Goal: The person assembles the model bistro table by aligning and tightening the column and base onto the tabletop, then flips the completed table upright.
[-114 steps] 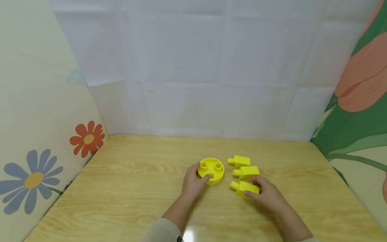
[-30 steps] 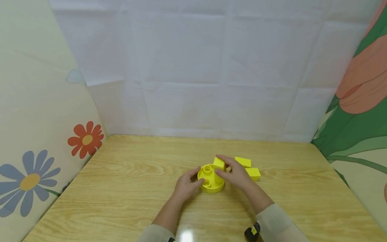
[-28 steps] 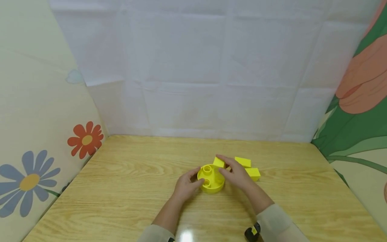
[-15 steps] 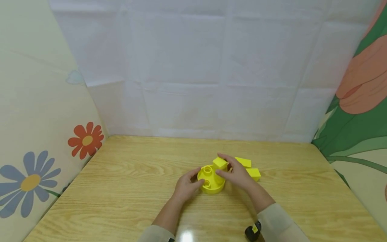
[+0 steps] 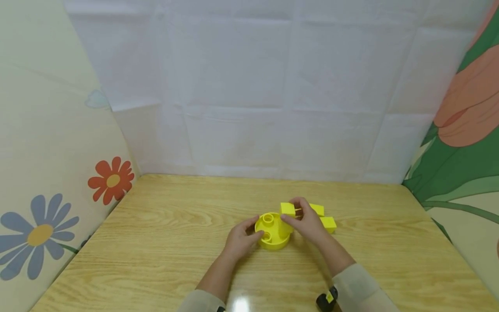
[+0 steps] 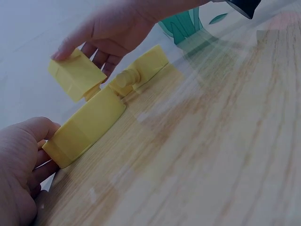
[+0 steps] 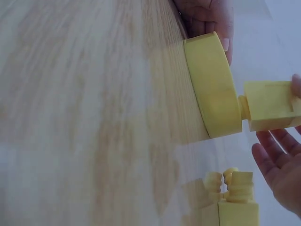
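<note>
A round, shallow yellow base (image 5: 273, 245) with raised ring sockets lies on the table. My left hand (image 5: 241, 239) grips its left rim, thumb on the inner side and fingers outside. Over the base's right side stands a square yellow peg with a threaded neck (image 5: 287, 209), neck down at the base in both wrist views (image 7: 270, 104). My right hand (image 5: 309, 223) holds this peg between thumb and fingers; the thumb (image 6: 66, 52) presses one side. How deep the thread sits is hidden.
Two similar yellow pegs lie just right of the base, partly behind my right hand: the far peg (image 5: 317, 210) and the near peg (image 5: 329, 224). A white sheet (image 5: 241, 108) hangs behind the wooden table (image 5: 163, 242).
My right hand has brought the nearest peg from the table onto the base. Over the last half second the peg has turned and shifted slightly right. My left hand stays on the rim.
</note>
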`<state>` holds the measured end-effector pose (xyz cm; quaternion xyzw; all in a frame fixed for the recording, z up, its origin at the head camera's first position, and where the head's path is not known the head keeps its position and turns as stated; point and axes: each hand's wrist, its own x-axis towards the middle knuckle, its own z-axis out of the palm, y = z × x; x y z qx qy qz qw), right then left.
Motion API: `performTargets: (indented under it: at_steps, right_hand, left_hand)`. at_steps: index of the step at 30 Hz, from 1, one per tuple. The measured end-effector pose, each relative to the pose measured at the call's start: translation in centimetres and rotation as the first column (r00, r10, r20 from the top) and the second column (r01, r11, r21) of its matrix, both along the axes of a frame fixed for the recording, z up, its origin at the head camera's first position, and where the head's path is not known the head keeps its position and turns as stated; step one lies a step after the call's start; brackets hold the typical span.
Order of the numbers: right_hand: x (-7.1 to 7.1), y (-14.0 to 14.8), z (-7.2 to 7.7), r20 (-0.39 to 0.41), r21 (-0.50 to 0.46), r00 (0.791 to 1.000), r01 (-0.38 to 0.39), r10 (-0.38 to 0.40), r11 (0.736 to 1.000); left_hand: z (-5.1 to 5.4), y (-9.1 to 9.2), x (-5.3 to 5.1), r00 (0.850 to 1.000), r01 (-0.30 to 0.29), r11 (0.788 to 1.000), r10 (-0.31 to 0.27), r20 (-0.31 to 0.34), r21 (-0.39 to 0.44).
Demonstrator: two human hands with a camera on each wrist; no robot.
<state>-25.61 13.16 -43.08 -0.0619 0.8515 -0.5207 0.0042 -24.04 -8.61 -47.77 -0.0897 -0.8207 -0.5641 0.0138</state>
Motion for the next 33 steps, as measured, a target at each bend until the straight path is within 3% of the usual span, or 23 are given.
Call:
performTargets:
  at_steps: [8, 17, 27, 33]
  right_hand:
    - [0.7, 0.9, -0.1, -0.046, -0.13, 0.999, -0.033, 0.027, 0.991]
    - [1.2, 1.3, -0.2, 0.002, -0.013, 0.999, -0.032, 0.032, 0.999]
    - [1.1, 1.3, -0.5, 0.001, -0.045, 1.0, 0.029, -0.029, 0.999]
    - [1.5, 1.7, -0.8, -0.037, -0.158, 0.999, -0.026, 0.02, 0.987]
  left_hand:
    - [0.2, 0.0, 0.1, 1.0, -0.001, 1.0, 0.001, 0.003, -0.014]
    - [0.2, 0.0, 0.1, 1.0, 0.003, 1.0, -0.003, 0.009, -0.017]
    - [0.4, 0.0, 0.1, 1.0, 0.009, 1.0, -0.009, 0.003, -0.02]
    - [0.3, 0.1, 0.2, 1.0, 0.009, 1.0, -0.008, 0.014, -0.025]
